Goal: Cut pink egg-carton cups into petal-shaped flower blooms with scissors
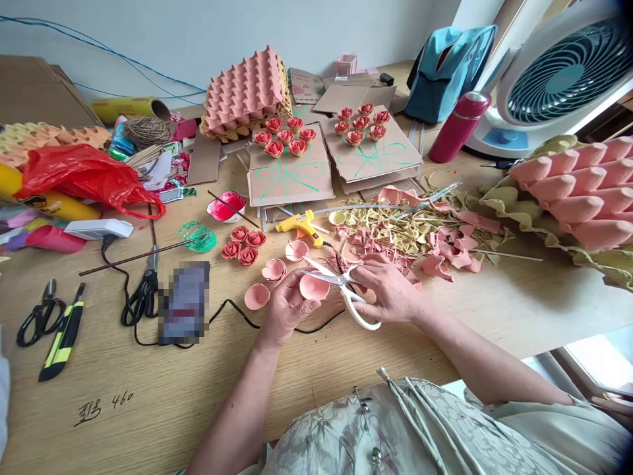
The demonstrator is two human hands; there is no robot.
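Between the thumb and fingers of my left hand [285, 307] is a pink egg-carton cup [315, 287], its hollow side tilted toward me. My right hand [388, 290] grips white-handled scissors [363, 313], whose blades lie across the cup's rim. More pink cups rest just left of it: a plain one [257, 297], a petal-cut one [273, 269] and another [297, 251] behind. Several finished red paper flowers [243, 244] sit farther left. A yellow glue gun [301, 226] lies beyond my hands.
Pink and yellow carton scraps [390, 231] spread to the right, before stacked egg trays [578, 191]. Cardboard pieces [289, 181] bearing red flowers stand behind. Black scissors [42, 316], a utility knife [63, 336] and a phone [184, 303] lie left. A fan [554, 79] and red flask [459, 126] stand back right.
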